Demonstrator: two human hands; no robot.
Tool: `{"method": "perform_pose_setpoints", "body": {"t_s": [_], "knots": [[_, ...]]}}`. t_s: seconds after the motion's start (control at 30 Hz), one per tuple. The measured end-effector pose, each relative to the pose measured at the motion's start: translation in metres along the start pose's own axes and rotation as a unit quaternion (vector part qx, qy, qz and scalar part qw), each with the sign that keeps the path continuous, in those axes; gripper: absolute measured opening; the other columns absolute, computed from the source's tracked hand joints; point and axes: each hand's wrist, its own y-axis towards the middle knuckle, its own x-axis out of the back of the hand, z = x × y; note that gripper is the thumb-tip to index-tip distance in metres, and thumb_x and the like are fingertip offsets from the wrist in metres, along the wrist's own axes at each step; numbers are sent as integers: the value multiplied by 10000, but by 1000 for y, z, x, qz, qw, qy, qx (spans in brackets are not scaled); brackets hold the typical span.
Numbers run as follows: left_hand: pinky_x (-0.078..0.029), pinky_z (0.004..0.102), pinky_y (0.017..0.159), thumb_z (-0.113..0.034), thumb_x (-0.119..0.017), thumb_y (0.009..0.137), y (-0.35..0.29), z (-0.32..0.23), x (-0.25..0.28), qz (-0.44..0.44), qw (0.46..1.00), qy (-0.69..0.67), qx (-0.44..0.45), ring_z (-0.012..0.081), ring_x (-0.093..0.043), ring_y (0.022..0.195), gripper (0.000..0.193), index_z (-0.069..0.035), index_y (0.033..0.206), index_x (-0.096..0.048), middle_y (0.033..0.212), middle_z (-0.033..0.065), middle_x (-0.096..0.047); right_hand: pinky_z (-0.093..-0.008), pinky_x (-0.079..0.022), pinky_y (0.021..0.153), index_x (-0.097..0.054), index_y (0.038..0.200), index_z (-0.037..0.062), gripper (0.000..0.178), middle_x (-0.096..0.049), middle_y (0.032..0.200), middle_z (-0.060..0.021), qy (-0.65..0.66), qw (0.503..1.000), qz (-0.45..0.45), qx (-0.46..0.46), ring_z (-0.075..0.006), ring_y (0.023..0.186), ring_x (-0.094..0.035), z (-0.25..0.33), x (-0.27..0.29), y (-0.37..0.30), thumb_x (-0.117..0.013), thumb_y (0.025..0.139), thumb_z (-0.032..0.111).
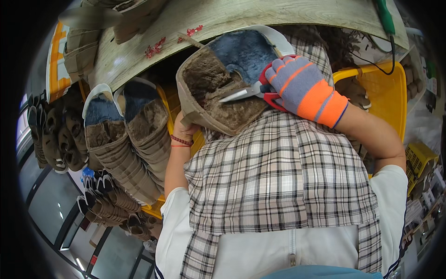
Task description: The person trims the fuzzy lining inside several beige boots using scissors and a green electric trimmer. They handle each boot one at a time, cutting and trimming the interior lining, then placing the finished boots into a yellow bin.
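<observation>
My right hand [304,88], in a grey and orange work glove, grips red-handled scissors [253,92] whose blades point left into the fleece lining of a brown fur-lined boot [218,81]. My left hand [183,129], bare with a red bead bracelet on the wrist, holds the boot from underneath and is mostly hidden behind it. The boot has a white sole rim and a blue-grey insole, and it lies above a checked apron [278,176] on my lap.
Rows of similar brown lined boots [134,135] are stacked to the left in a yellow crate [165,104]. A wooden tabletop [241,16] runs across the top. Another yellow crate [385,90] sits at right. Darker boots [55,135] line the far left.
</observation>
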Motion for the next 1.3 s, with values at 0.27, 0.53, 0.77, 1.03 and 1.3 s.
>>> {"method": "perform_pose_setpoints", "body": {"t_s": [0.27,0.53,0.77,1.03,1.3], "knots": [[-476,305,854,-339,-585,870,33,11,13,-86,985,97,-114,212,-556,1008,385,-101,1170,-549,989,54,-615,-326,-471,619,-622,870,105,226,-609,762,-72,15,992,120,-18,-226,736,-606,8,-16,-1,-651,731,280],[-488,305,827,-330,-582,874,84,20,-13,-66,982,99,-145,199,-562,994,389,-94,1180,-533,1014,55,-606,-321,-469,613,-622,812,99,229,-606,733,-77,10,987,158,-20,-218,712,-604,19,-28,5,-621,761,322],[-499,304,804,-321,-579,878,62,18,-6,-83,981,94,-150,188,-566,981,393,-89,1189,-520,1037,56,-598,-326,-460,617,-627,789,98,186,-599,724,-75,12,980,182,-84,-217,703,-597,26,-12,10,-608,742,278],[-512,303,777,-312,-575,882,52,20,15,-110,971,70,-198,175,-571,967,398,-83,1200,-504,1063,57,-588,-329,-462,665,-633,848,98,287,-605,747,-73,5,997,-35,-67,-228,743,-595,-9,10,-27,-657,722,355],[-521,288,744,-279,-580,883,56,20,36,-135,964,54,-221,161,-580,929,384,-64,1191,-498,1046,63,-590,-322,-469,651,-654,782,108,218,-631,765,-66,34,999,-12,-39,-223,733,-613,15,5,2,-625,732,318]]}}
